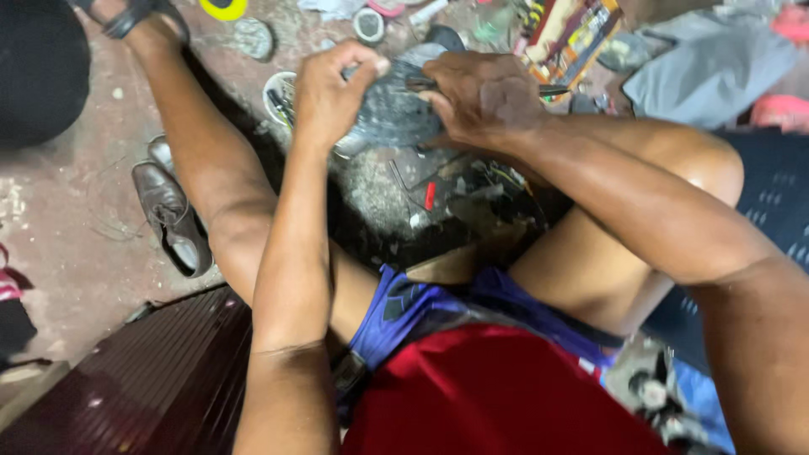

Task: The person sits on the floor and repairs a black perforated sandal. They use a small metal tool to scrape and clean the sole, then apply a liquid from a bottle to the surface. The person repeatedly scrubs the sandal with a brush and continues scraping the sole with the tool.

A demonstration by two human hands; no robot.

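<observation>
We grip a dusty grey shoe point(389, 109) at upper centre, left hand point(333, 88) and right hand point(484, 97) clamped at its ends, its long axis across frame, clutter crowding close.

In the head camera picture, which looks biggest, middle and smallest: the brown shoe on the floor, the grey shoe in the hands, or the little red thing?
1. Grey shoe, though hands hide part of it, so it is unsure against the next.
2. Brown shoe.
3. Red thing, clearly smallest.

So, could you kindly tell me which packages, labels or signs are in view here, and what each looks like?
Printed packet: top of frame on the floor, beyond the right hand; flat, rectangular, red, yellow and black.
Round yellow disc: top edge, upper left; dark centre, possibly a label.
No screens or signs.
</observation>
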